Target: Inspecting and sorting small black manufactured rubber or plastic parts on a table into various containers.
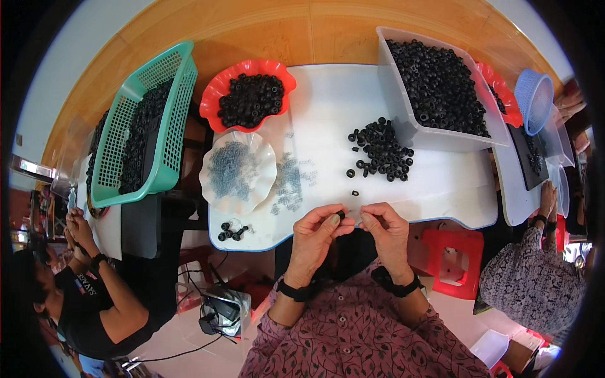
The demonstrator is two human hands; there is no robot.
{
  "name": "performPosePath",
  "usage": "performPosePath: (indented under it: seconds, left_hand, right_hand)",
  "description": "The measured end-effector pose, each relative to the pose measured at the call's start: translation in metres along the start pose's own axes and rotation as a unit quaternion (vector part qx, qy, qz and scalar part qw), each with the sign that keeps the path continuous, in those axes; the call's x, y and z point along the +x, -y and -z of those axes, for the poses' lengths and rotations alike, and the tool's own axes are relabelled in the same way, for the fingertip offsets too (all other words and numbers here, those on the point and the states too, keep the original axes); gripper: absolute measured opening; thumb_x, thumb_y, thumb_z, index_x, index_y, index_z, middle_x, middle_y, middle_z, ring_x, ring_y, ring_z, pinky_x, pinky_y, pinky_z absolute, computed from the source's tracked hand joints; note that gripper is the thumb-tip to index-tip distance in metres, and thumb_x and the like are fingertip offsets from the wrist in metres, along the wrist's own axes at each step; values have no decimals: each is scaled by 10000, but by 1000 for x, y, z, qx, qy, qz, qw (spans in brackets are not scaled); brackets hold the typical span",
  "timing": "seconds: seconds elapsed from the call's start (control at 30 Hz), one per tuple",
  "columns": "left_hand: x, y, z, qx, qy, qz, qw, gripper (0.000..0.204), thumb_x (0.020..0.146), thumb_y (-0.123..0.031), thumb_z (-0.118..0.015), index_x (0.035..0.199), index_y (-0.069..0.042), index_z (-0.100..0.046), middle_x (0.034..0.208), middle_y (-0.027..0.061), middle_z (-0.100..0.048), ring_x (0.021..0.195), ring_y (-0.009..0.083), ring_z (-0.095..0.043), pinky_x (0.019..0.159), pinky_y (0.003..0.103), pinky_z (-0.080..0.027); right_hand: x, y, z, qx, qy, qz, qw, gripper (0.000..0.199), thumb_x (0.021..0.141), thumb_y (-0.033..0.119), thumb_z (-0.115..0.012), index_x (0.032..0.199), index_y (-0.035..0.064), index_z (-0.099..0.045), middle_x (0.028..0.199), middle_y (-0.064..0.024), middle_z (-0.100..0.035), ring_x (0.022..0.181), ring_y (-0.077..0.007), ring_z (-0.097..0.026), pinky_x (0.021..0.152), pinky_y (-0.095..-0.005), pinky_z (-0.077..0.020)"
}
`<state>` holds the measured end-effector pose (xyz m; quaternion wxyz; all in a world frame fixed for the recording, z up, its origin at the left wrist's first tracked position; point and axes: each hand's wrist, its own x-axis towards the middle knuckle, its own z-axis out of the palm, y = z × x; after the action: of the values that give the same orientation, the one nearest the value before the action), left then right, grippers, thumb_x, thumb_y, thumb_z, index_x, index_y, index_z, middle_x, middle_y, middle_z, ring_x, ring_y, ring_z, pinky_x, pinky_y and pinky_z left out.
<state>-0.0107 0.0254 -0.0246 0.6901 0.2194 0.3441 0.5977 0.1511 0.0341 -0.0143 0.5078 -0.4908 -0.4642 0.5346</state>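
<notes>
One held black part [341, 215], two red dishes [209, 99], white dish [265, 170] one, two baskets [179, 110].

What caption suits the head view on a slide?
Left hand pinches a small black part, right hand close beside it; loose black parts on the white table beyond.

We look steeply down and forward from a fisheye camera worn on the person's head — the left hand [312, 242] and right hand [389, 234] near, just below centre, the tabletop [331, 104] beyond, the wooden panel [252, 41] farthest — with straight edges bowing toward the periphery.
</notes>
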Motion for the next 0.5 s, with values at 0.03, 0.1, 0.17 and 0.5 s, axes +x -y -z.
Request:
performPosePath:
  seconds: [0.03, 0.1, 0.17, 0.5]
  left_hand:
    - [-1, 1, 1, -21, 8, 4, 1000, 232, 940, -7, -557, 1160, 55, -593, 1060, 170, -655, 913, 233, -684, 813, 328, -591]
    - [-2, 2, 2, -42, 12, 8, 999, 236, 941, -9, -555, 1167, 50, -591, 1053, 168, -656, 907, 231, -685, 799, 323, -594]
    - [-2, 3, 4, -65, 32, 26, 997, 231, 946, -24, -560, 1164, 42, -599, 1046, 153, -654, 890, 215, -678, 780, 311, -589]
    - [-7, 9, 6, -89, 33, 37, 995, 227, 944, -48, -576, 1152, 36, -614, 980, 123, -667, 838, 176, -665, 746, 277, -571]
  right_hand:
    - [-1, -1, 1, 4, 16, 32, 999, 137, 880, -19, -645, 1015, -6, -662, 950, -31, -598, 830, -81, -601, 727, -200, -482]
    - [-1, 2, 0, 17, 26, 32, 999, 136, 875, -27, -647, 1008, -6, -669, 957, -29, -596, 857, -84, -593, 743, -200, -479]
    - [-2, 8, -3, 30, 37, 32, 998, 136, 871, -36, -649, 1001, -6, -676, 965, -28, -593, 885, -86, -585, 760, -199, -477]
    - [-5, 15, -11, 63, 71, 24, 995, 132, 864, -60, -642, 986, -27, -680, 1018, -66, -563, 894, -132, -631, 808, -228, -527]
